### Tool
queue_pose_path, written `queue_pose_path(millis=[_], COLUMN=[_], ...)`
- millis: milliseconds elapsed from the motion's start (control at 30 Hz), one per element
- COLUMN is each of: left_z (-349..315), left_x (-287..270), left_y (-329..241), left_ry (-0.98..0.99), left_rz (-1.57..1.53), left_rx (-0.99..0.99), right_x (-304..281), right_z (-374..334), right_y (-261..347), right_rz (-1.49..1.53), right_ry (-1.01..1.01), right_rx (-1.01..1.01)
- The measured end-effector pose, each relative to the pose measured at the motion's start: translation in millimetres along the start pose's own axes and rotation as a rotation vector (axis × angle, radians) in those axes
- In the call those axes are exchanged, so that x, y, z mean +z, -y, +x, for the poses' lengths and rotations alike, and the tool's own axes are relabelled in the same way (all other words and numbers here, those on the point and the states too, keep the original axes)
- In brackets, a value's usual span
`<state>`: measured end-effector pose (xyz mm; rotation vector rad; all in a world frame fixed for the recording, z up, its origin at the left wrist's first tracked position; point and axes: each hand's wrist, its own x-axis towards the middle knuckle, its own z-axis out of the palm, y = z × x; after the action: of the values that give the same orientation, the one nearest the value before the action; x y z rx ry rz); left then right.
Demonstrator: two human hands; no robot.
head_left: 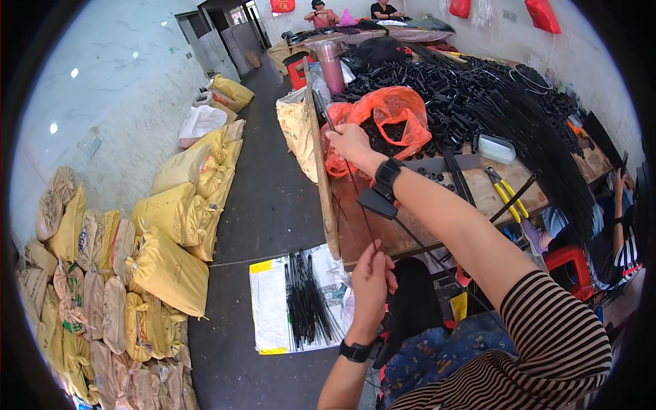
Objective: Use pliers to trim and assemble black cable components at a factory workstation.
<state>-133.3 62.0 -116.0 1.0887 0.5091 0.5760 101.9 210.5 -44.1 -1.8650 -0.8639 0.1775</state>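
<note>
A thin black rod (pixel 359 198) slants between my two hands near the left edge of the wooden table. My right hand (pixel 352 145) is closed around its upper part, beside an orange-red plastic bag (pixel 400 106) holding small black parts. The rod looks thicker above that hand. Lower down and closer to me, my left hand (pixel 371 281) pinches the rod's near end between thumb and fingers. Each wrist wears a black band, and a dark box-shaped piece (pixel 377 203) hangs by the right one. On the floor left of my left hand, a bundle of black rods (pixel 306 297) lies on a white sack (pixel 270 321).
Black parts (pixel 444 85) and long black rods (pixel 540 130) heap the table (pixel 410 229). Yellow-handled pliers (pixel 507 191), a clear plastic box (pixel 497 149) and a pink tumbler (pixel 331 68) stand or lie there. Yellow sacks (pixel 174 266) line the left wall. Other people sit behind and at right.
</note>
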Motion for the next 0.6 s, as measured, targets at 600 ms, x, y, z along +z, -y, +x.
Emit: queue_pose_path(millis=[600], left_z=[-34], left_x=[-9], left_y=[-22], left_ry=[-0.009], left_rz=[-0.115], left_rx=[-0.177], right_x=[18], right_z=[-5], right_y=[-2], right_rz=[-0.55], right_ry=[0.126], right_rx=[-0.166])
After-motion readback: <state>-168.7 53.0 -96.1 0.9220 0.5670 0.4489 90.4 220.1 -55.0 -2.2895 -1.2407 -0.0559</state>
